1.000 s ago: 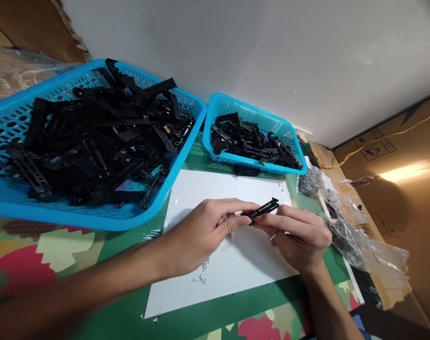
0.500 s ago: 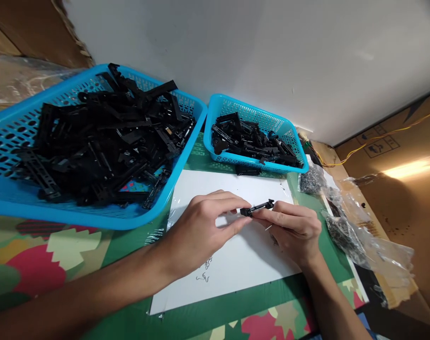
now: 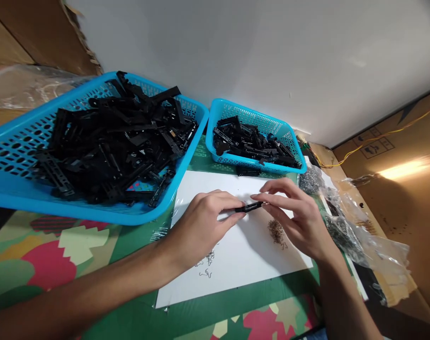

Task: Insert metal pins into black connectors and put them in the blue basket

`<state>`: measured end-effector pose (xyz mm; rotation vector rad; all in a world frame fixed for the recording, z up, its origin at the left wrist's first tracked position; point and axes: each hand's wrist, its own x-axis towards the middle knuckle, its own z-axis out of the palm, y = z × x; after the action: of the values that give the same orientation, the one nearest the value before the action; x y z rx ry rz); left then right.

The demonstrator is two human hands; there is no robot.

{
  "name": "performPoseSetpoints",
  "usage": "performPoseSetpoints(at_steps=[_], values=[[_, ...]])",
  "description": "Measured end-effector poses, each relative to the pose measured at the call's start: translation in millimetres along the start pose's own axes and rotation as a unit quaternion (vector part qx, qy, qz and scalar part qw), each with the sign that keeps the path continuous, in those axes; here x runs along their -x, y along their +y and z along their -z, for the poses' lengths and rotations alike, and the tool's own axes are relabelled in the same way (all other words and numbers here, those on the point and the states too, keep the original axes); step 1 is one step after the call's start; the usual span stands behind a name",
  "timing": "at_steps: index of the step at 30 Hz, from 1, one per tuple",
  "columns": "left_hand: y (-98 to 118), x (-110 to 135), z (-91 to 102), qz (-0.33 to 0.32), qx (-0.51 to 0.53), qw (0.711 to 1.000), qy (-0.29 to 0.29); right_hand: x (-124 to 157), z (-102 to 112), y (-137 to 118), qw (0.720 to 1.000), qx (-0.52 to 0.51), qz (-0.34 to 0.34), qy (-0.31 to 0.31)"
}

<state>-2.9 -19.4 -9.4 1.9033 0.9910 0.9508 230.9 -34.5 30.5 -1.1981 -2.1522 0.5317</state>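
A slim black plastic part (image 3: 249, 207) is held level between my two hands, above a white board (image 3: 236, 278). My left hand (image 3: 210, 219) pinches its left end between thumb and fingers. The fingers of my right hand (image 3: 300, 215) close on its right end, with the index finger lying along the top. Under my right hand lies a pile of small brownish wire springs or clips (image 3: 277, 232). Silvery bent wire pieces (image 3: 206, 272) are scattered on the board, partly hidden by my left hand.
A large blue basket (image 3: 105, 215) heaped with black plastic parts stands at the left. A smaller blue basket (image 3: 257, 166) of similar parts sits behind the board, a loose black part (image 3: 248, 172) in front of it. Clear plastic bags (image 3: 346, 236) of small metal pieces lie at the right.
The black part has turned in my hands and shifted slightly left. My right hand has changed its grip, its fingers more spread, and the brownish wire pile now shows. A thin pin near it no longer shows.
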Motion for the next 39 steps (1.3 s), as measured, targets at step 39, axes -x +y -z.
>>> performPoseSetpoints(at_steps=[39], values=[[2.2, 0.8, -0.2, -0.001, -0.019, 1.000, -0.020, 1.3, -49.3, -24.9, 0.973, -0.033, -0.085, 0.214]])
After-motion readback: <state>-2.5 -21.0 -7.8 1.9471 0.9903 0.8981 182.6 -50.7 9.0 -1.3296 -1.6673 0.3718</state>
